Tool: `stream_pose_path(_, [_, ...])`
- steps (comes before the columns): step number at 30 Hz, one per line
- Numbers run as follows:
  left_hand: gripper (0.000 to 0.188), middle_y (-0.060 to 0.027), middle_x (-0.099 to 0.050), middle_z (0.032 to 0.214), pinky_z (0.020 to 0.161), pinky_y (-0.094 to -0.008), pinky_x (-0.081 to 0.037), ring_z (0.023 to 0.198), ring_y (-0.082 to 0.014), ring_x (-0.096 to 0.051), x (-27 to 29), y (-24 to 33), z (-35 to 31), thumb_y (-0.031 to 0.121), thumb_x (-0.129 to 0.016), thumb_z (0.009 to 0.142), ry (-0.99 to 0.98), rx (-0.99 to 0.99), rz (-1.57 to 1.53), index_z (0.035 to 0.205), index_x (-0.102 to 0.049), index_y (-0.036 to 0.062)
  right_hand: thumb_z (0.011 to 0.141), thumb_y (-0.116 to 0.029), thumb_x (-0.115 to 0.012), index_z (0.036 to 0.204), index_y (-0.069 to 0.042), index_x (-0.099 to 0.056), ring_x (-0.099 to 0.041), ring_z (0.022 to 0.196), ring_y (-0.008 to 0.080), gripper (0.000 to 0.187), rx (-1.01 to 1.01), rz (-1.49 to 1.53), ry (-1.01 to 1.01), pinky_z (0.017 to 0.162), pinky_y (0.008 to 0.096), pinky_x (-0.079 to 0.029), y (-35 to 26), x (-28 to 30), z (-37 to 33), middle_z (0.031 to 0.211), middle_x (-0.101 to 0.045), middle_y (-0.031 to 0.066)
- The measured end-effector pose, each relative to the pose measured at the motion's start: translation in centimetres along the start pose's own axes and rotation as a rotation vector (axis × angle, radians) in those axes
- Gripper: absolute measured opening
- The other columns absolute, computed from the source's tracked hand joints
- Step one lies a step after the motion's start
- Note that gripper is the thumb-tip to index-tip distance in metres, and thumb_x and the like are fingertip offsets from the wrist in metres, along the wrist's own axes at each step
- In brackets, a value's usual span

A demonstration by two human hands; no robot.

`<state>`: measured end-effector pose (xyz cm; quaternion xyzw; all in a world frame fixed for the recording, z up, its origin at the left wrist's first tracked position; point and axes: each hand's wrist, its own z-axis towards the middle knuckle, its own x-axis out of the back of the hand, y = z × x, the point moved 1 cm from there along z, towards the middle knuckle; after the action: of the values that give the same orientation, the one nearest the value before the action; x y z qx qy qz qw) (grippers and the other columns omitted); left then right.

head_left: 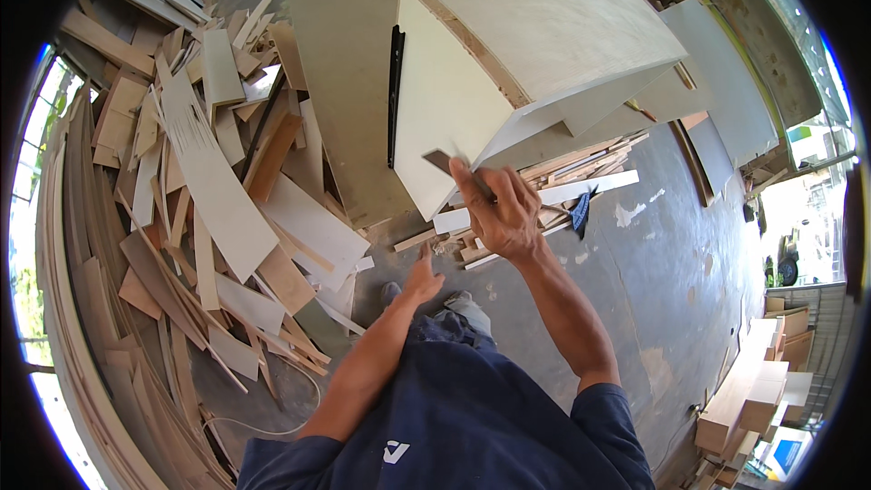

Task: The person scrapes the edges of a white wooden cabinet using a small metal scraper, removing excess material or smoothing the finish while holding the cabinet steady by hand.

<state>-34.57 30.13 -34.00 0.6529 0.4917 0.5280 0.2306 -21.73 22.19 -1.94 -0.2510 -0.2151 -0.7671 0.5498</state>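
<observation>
A large white box-shaped cabinet piece (544, 32) rests on the worktable, with an exposed wood-coloured edge strip and a hollow side toward the lower right. My right hand (504, 218) is closed around a flat, dark grey strip (437, 160), held at the cabinet's near lower corner. Whether that strip is a file or a blade, I cannot tell. My left hand (424, 282) hangs lower, apart from the cabinet, with a finger stretched out and nothing visible in it. Along the cabinet's left panel runs a black drawer slide (396, 95).
Offcut boards (218, 163) lie in a big heap at the left. More wooden strips (581, 168) and a dark blue cloth (581, 212) lie beyond my right hand. A pale cable (304, 372) loops across the floor at lower left. Boxes (739, 390) are stacked at lower right.
</observation>
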Motion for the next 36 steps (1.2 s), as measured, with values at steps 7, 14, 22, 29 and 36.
stream_pose_path(7, [0.069, -0.0366, -0.062, 0.129, 0.107, -0.0473, -0.049, 0.120, -0.0471, -0.063, 7.4, -10.1, -5.2, 0.029, -0.068, 0.084, -0.062, 0.201, 0.264, 0.142, -0.055, -0.0055, 0.084, -0.007, -0.063, 0.146, -0.005, -0.059, -0.055, 0.078, 0.0188, 0.063, 0.060, 0.116, -0.294, 0.063, 0.0319, -0.053, -0.1, -6.9, -10.6, 0.090, -0.050, 0.0021])
stream_pose_path(14, [0.056, -0.0301, -0.070, 0.119, 0.097, -0.0444, -0.056, 0.109, -0.0425, -0.071, 14.4, -10.1, -11.1, 0.019, -0.066, 0.088, 0.147, 0.223, 0.111, 0.137, -0.058, -0.0063, 0.091, -0.010, -0.058, 0.148, -0.008, -0.055, -0.062, 0.096, 0.0233, 0.057, -0.037, 0.229, -0.586, 0.076, 0.0382, -0.058, -1.3, -15.8, -21.3, 0.107, -0.058, 0.0059])
stream_pose_path(22, [0.091, -0.0329, -0.011, 0.168, 0.123, -0.0536, -0.025, 0.157, -0.0461, -0.015, 17.1, 25.0, -7.3, 0.018, -0.066, 0.094, 0.768, -0.808, -0.053, 0.161, -0.011, -0.0098, 0.098, -0.014, -0.055, 0.133, -0.005, -0.064, -0.066, 0.101, 0.0286, 0.037, -0.322, 0.278, -0.932, 0.082, 0.0426, -0.058, -2.2, -16.3, -26.1, 0.107, -0.062, 0.0105])
stream_pose_path(29, [0.099, -0.0418, -0.001, 0.164, 0.121, -0.0677, -0.008, 0.152, -0.0613, -0.003, 12.5, 31.9, -1.2, 0.024, -0.064, 0.095, 1.093, -0.948, -0.019, 0.161, 0.002, -0.0094, 0.098, -0.004, -0.058, 0.135, -0.005, -0.066, -0.065, 0.090, 0.0264, 0.038, -0.663, 0.236, -0.323, 0.075, 0.0381, -0.053, -0.7, -9.9, -26.5, 0.100, -0.065, 0.0116])
stream_pose_path(36, [0.104, -0.0407, 0.010, 0.164, 0.122, -0.0653, -0.008, 0.152, -0.0600, 0.001, 4.8, 16.5, 1.0, 0.021, -0.061, 0.097, 0.879, -0.747, 0.085, 0.160, 0.018, -0.0040, 0.092, 0.005, -0.062, 0.131, 0.001, -0.069, -0.059, 0.073, 0.0243, 0.040, -0.608, 0.107, 0.215, 0.068, 0.0363, -0.050, -0.2, 4.0, -9.8, 0.098, -0.068, 0.0121])
